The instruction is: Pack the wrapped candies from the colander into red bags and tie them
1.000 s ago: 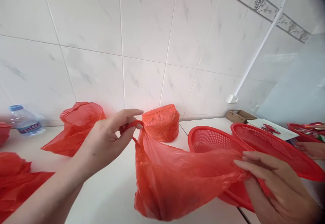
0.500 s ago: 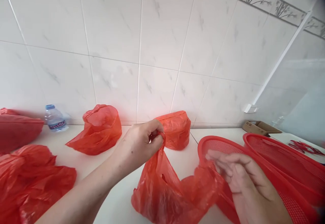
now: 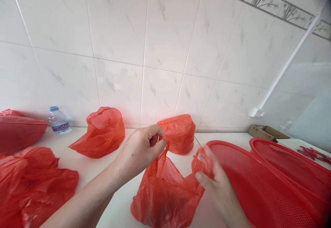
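Observation:
A thin red plastic bag (image 3: 168, 193) hangs between my hands, its lower part bulging at the white tabletop; what is inside cannot be made out. My left hand (image 3: 148, 143) pinches one gathered handle of it between thumb and fingers. On the other side, my right hand (image 3: 212, 174) closes round the bag's bunched right end, its fingertips partly covered by the film and blurred. Just behind my left hand stands a rounded red bundle (image 3: 179, 133) wrapped in the same kind of film.
Red perforated baskets (image 3: 258, 186) fill the right side. At left are a crumpled red bag (image 3: 38, 186), an upright red bag (image 3: 106, 131) and a water bottle (image 3: 59, 120). An open cardboard box (image 3: 267, 133) stands at back right, before the tiled wall (image 3: 121, 83).
My right hand has moved left, towards my left hand, bringing the bag's right end in and regripping it. The stretched bag has become narrower. The view has swung left.

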`<state>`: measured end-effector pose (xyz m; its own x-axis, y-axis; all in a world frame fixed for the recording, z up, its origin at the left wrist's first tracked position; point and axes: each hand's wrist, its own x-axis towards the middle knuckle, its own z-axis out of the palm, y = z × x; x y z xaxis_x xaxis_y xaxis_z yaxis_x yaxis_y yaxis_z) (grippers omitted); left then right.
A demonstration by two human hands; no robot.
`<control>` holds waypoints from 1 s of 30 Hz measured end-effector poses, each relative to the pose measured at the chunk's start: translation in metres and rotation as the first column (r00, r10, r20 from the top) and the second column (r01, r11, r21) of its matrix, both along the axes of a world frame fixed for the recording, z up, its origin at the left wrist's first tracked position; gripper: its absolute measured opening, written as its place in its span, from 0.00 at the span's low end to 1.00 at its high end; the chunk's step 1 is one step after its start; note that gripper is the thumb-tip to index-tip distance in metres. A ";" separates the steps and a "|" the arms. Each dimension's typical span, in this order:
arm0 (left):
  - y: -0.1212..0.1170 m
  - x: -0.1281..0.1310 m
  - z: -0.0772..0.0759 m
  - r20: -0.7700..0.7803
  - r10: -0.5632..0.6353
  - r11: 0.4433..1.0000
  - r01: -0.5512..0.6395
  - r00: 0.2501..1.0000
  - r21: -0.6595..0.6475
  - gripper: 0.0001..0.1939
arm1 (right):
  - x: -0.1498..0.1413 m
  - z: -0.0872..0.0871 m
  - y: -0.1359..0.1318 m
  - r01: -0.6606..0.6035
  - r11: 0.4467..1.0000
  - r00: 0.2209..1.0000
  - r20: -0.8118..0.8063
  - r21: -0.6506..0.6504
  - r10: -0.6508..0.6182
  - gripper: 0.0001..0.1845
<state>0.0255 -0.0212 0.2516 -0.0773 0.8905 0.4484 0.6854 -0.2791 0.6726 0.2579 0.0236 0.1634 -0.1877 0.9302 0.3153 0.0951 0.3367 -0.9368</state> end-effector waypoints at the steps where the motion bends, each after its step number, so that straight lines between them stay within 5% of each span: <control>1: -0.001 -0.001 0.001 0.027 0.001 1.000 0.000 1.000 -0.018 0.06 | -0.006 0.003 0.004 -0.059 0.995 0.998 -0.027 -0.079 0.057 0.32; 3: -0.001 -0.004 0.003 0.152 -0.045 0.996 0.057 0.987 -0.076 0.07 | -0.016 0.007 0.007 -0.194 0.961 0.970 -0.186 -0.197 0.157 0.20; 7: 0.002 -0.008 0.002 0.459 -0.198 0.951 0.283 0.866 -0.124 0.03 | -0.023 0.007 -0.001 -0.383 0.909 0.802 -0.547 -0.167 0.238 0.23; 10: 0.003 -0.001 -0.003 0.570 -0.325 0.905 0.423 0.754 -0.043 0.05 | -0.029 0.014 -0.014 -0.388 0.907 0.870 -0.388 -0.163 0.303 0.20; 14: -0.003 0.017 -0.013 0.623 -0.517 0.761 0.649 0.587 0.020 0.03 | -0.044 0.030 -0.025 -0.317 0.909 0.948 -0.060 -0.272 0.313 0.23; 17: -0.007 0.025 -0.022 0.423 -0.587 0.778 0.626 0.691 0.056 0.13 | -0.053 0.033 -0.022 -0.255 0.928 0.965 -0.005 -0.273 0.264 0.03; 19: -0.006 0.027 -0.029 0.236 -0.567 0.821 0.564 0.789 0.085 0.20 | -0.053 0.029 -0.017 -0.199 0.933 0.980 -0.037 -0.299 0.197 0.02; 21: -0.003 0.027 -0.039 0.137 -0.555 0.832 0.548 0.821 0.085 0.15 | -0.050 0.022 -0.012 -0.189 0.923 0.982 -0.045 -0.336 0.184 0.01; 23: 0.002 0.027 -0.050 0.138 -0.548 0.836 0.545 0.825 0.066 0.02 | -0.044 0.013 -0.009 -0.253 0.901 0.966 -0.048 -0.352 0.253 0.04; 27: 0.014 0.027 -0.071 0.252 -0.394 0.916 0.399 0.884 0.031 0.07 | -0.027 -0.004 -0.007 -0.453 0.855 0.889 -0.198 -0.253 0.413 0.16; 30: 0.019 0.029 -0.082 0.425 -0.361 0.905 0.422 0.830 -0.056 0.04 | -0.016 -0.011 -0.007 -0.432 0.878 0.889 -0.260 -0.206 0.376 0.28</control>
<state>0.0542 -0.0023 0.1699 0.1485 0.9349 0.3224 0.2066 -0.3481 0.9144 0.2421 0.0167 0.1519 -0.5214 0.8393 0.1541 -0.2019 0.0541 -0.9779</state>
